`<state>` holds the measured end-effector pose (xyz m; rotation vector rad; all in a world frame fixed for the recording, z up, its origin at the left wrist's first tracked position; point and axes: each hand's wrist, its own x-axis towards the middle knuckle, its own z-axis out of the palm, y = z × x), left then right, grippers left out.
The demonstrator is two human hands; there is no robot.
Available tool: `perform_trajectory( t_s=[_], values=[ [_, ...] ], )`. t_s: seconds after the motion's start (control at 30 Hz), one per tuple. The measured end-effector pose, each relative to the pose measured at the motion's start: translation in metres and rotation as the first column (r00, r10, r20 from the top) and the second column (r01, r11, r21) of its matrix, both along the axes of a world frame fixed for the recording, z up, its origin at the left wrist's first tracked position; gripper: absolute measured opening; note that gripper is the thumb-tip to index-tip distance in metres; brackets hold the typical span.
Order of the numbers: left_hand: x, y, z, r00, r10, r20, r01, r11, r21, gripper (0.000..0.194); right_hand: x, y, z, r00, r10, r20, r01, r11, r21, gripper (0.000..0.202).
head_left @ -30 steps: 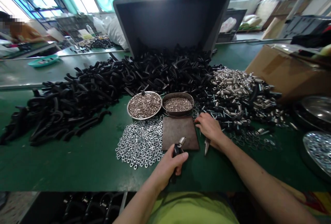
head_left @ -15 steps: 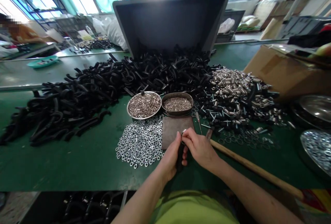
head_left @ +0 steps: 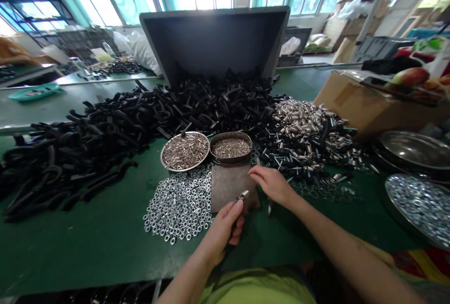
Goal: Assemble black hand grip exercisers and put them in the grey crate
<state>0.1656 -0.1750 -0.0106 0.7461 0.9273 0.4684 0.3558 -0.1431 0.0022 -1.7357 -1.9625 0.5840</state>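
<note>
My left hand is closed round a dark piece, mostly hidden by the fingers. A small metal spring sticks out above the thumb. My right hand is over the right edge of a flat metal plate, its fingers drawn together. Whatever lies between those fingertips is too small or hidden to make out. Loose metal rings spread left of the plate. Behind it stand a round dish of small pins and an oval tin of tiny metal parts.
Black curved parts are heaped before a tilted grey bin. Springs and bolts pile up at right, near a cardboard box. A bowl of metal parts is far right. A hammer's wooden handle shows beside my right forearm.
My hands have come apart: the right moved from the held piece to the plate's right edge. The left stays closed, now with the spring in view. The camera view has shifted.
</note>
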Motion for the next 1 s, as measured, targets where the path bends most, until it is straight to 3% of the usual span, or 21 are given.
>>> perform_trajectory(
  t_s=[0.07, 0.13, 0.23, 0.3, 0.37, 0.43, 0.5, 0.6, 0.77, 0.87, 0.93, 1.0],
  values=[
    [-0.002, 0.003, -0.001, 0.996, 0.082, 0.038, -0.079, 0.994, -0.069, 0.051, 0.022, 0.02, -0.002, 0.926, -0.077, 0.369, 0.014, 0.985, 0.169, 0.024],
    [-0.003, 0.007, -0.002, 0.986, 0.151, 0.073, -0.14, 0.981, -0.136, 0.056, 0.039, 0.036, -0.004, 0.81, -0.066, 0.583, -0.051, 0.982, 0.182, 0.03],
    [-0.003, 0.016, -0.002, 0.964, 0.231, 0.134, -0.193, 0.95, -0.246, 0.064, 0.051, 0.046, -0.006, 0.755, -0.001, 0.655, -0.12, 0.983, 0.14, 0.03],
    [-0.003, 0.022, -0.001, 0.939, 0.308, 0.152, -0.253, 0.919, -0.303, 0.057, 0.052, 0.043, -0.004, 0.756, -0.032, 0.653, -0.106, 0.98, 0.171, 0.031],
    [-0.003, 0.027, 0.001, 0.899, 0.396, 0.185, -0.311, 0.877, -0.366, 0.042, 0.049, 0.035, 0.001, 0.8, -0.114, 0.589, -0.049, 0.966, 0.253, 0.029],
    [-0.002, 0.031, 0.002, 0.849, 0.465, 0.252, -0.334, 0.841, -0.426, 0.033, 0.04, 0.021, 0.01, 0.902, -0.134, 0.41, -0.001, 0.95, 0.312, 0.024],
    [-0.001, 0.032, 0.002, 0.805, 0.506, 0.31, -0.342, 0.822, -0.455, 0.031, 0.023, 0.004, 0.02, 0.986, -0.057, 0.159, 0.006, 0.953, 0.303, 0.021],
    [0.003, 0.03, 0.001, 0.788, 0.514, 0.339, -0.345, 0.825, -0.449, 0.033, -0.009, -0.02, 0.031, 0.992, 0.067, -0.11, -0.036, 0.964, 0.265, 0.018],
    [0.012, 0.023, 0.001, 0.8, 0.497, 0.336, -0.359, 0.845, -0.396, 0.029, -0.05, -0.036, 0.017, 0.971, 0.214, -0.108, -0.153, 0.901, 0.406, 0.019],
    [0.015, 0.019, 0.002, 0.777, 0.547, 0.311, -0.455, 0.83, -0.324, 0.027, -0.06, -0.033, 0.005, 0.992, 0.109, -0.068, -0.065, 0.879, 0.472, 0.021],
    [0.015, 0.018, 0.002, 0.755, 0.583, 0.3, -0.541, 0.812, -0.218, 0.025, -0.061, -0.029, 0.004, 0.996, -0.016, -0.09, 0.047, 0.934, 0.353, 0.031],
    [0.013, 0.017, 0.003, 0.735, 0.607, 0.301, -0.607, 0.788, -0.107, 0.024, -0.061, -0.027, 0.007, 0.99, -0.081, -0.117, 0.096, 0.988, 0.123, 0.044]
  ],
)
